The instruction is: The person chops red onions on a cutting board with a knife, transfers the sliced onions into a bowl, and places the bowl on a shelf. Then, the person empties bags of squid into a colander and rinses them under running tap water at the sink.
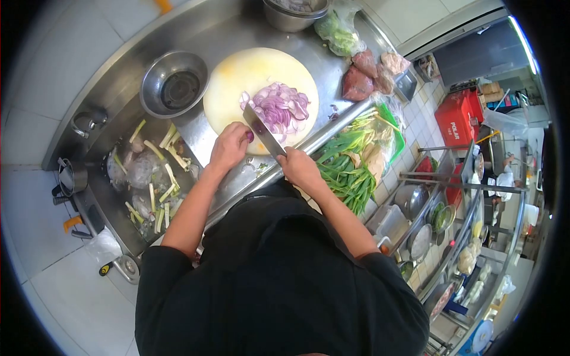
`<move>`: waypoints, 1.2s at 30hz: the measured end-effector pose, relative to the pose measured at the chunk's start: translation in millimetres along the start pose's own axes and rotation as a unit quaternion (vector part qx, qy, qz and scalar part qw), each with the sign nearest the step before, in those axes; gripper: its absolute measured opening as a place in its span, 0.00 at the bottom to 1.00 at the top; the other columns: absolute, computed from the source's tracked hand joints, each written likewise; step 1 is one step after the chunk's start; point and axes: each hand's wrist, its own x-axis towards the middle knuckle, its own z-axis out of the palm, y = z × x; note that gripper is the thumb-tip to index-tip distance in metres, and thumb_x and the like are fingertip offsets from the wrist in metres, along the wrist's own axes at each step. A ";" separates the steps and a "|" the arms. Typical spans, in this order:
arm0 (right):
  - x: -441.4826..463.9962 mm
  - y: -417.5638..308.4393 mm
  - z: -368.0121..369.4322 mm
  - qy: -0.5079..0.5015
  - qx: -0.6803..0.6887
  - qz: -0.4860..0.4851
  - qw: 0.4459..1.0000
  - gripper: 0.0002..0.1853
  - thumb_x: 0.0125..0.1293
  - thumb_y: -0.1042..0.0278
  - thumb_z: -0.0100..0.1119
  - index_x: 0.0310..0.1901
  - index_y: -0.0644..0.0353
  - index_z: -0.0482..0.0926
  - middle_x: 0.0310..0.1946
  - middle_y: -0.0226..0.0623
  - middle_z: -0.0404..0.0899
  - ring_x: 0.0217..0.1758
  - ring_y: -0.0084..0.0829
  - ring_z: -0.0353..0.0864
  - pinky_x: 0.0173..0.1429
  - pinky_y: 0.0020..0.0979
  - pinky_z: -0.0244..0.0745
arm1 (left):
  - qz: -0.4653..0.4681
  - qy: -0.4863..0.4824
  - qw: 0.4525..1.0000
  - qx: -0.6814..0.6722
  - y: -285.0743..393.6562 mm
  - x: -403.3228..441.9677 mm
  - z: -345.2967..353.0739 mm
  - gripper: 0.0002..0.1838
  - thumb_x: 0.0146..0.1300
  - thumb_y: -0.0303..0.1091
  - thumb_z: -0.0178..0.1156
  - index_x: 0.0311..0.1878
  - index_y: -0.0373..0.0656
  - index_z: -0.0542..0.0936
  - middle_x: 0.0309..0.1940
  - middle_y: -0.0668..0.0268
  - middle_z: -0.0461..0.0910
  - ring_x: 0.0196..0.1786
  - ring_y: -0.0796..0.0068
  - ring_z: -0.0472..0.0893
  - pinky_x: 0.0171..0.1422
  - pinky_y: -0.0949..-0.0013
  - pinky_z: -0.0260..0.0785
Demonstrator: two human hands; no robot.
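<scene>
My right hand (298,167) is wrapped round the handle of a broad-bladed kitchen knife (263,132). Its blade slants up and left over the near part of a round, pale cutting board (228,74). A small piece of red onion (249,136) is held in the fingers of my left hand (230,146), just left of the blade. Behind and right of the knife lies a heap of sliced red onion (281,107) on the board. How the blade's edge meets the onion piece is too small to make out.
A steel bowl (174,84) stands left of the board. Below it, a sink (142,234) holds vegetable trimmings. Green leafy stalks (350,163) lie right of the counter's edge. Bagged reddish lumps (358,83) and a bag of greens (340,31) rest at the counter's far right.
</scene>
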 end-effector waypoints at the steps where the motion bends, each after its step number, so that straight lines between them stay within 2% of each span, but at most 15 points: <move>1: -0.8 0.2 2.3 0.006 -0.005 -0.004 1.000 0.17 0.73 0.58 0.56 0.42 0.68 0.80 0.36 0.64 0.84 0.44 0.64 0.84 0.52 0.58 0.77 | 0.023 -0.014 1.000 -0.008 -5.2 -1.5 0.9 0.09 0.59 0.26 0.64 0.43 0.38 0.81 0.37 0.57 0.81 0.46 0.52 0.82 0.50 0.57 0.74; 3: -2.4 -1.7 0.8 0.010 -0.019 -0.009 1.000 0.16 0.73 0.58 0.56 0.42 0.67 0.80 0.36 0.64 0.84 0.44 0.64 0.84 0.51 0.58 0.77 | 0.070 -0.041 0.996 -0.023 -12.7 3.1 1.7 0.08 0.56 0.22 0.63 0.40 0.37 0.81 0.38 0.57 0.79 0.47 0.53 0.80 0.51 0.57 0.73; 6: -12.1 -11.2 -13.1 0.010 -0.029 -0.010 0.999 0.16 0.73 0.59 0.56 0.41 0.67 0.80 0.35 0.64 0.84 0.43 0.63 0.84 0.50 0.58 0.78 | 0.091 -0.044 0.995 -0.006 -15.0 9.3 3.4 0.07 0.54 0.21 0.65 0.38 0.38 0.81 0.38 0.57 0.80 0.44 0.53 0.79 0.51 0.56 0.72; 9: -18.8 -17.2 -16.4 0.008 -0.032 -0.009 0.999 0.15 0.73 0.60 0.56 0.41 0.68 0.80 0.35 0.63 0.84 0.43 0.63 0.85 0.50 0.58 0.78 | 0.088 -0.050 0.995 0.024 -16.0 10.4 2.8 0.08 0.55 0.22 0.66 0.38 0.38 0.81 0.41 0.56 0.80 0.48 0.51 0.79 0.57 0.56 0.71; 14: -3.1 -7.2 3.5 0.012 -0.047 -0.048 0.998 0.15 0.73 0.61 0.56 0.40 0.68 0.81 0.34 0.62 0.84 0.42 0.63 0.85 0.49 0.57 0.78 | 0.102 -0.029 0.994 0.007 -17.3 10.2 7.0 0.08 0.53 0.21 0.67 0.36 0.37 0.80 0.37 0.57 0.79 0.45 0.53 0.78 0.53 0.56 0.70; 19: -20.2 -21.9 -15.0 0.008 -0.050 -0.019 0.999 0.15 0.73 0.61 0.56 0.39 0.68 0.81 0.33 0.60 0.84 0.41 0.61 0.85 0.49 0.56 0.79 | 0.087 0.001 0.996 -0.022 -23.9 4.1 12.0 0.07 0.54 0.22 0.66 0.35 0.38 0.79 0.37 0.57 0.79 0.47 0.53 0.78 0.54 0.56 0.70; 22: -6.2 -15.8 7.4 0.024 -0.063 -0.043 0.997 0.16 0.73 0.61 0.56 0.38 0.68 0.81 0.32 0.60 0.84 0.40 0.61 0.85 0.49 0.56 0.79 | 0.078 -0.009 0.997 -0.027 -24.0 4.0 13.4 0.07 0.54 0.22 0.66 0.37 0.38 0.80 0.38 0.57 0.80 0.48 0.53 0.79 0.55 0.57 0.70; 27: -14.2 -14.9 -9.6 0.014 -0.065 -0.040 0.997 0.15 0.72 0.61 0.57 0.38 0.68 0.81 0.31 0.60 0.84 0.39 0.60 0.86 0.47 0.55 0.79 | 0.074 -0.003 0.996 -0.043 -28.4 2.8 13.0 0.07 0.55 0.22 0.66 0.37 0.38 0.81 0.39 0.57 0.80 0.48 0.53 0.79 0.56 0.57 0.70; 30: -9.4 -11.0 6.3 0.012 -0.057 -0.039 0.998 0.15 0.72 0.61 0.57 0.37 0.68 0.81 0.31 0.61 0.84 0.39 0.61 0.85 0.47 0.55 0.79 | 0.071 0.011 0.997 -0.038 -26.9 0.5 13.9 0.06 0.55 0.22 0.66 0.37 0.38 0.81 0.40 0.57 0.80 0.48 0.53 0.79 0.56 0.56 0.70; 36: 0.4 -15.7 -0.3 0.014 -0.055 -0.053 0.997 0.15 0.73 0.61 0.56 0.37 0.68 0.80 0.32 0.61 0.83 0.39 0.62 0.85 0.47 0.57 0.78 | 0.046 -0.012 0.998 -0.040 -33.1 -1.0 15.0 0.06 0.57 0.23 0.65 0.38 0.38 0.82 0.44 0.55 0.81 0.50 0.51 0.80 0.57 0.56 0.73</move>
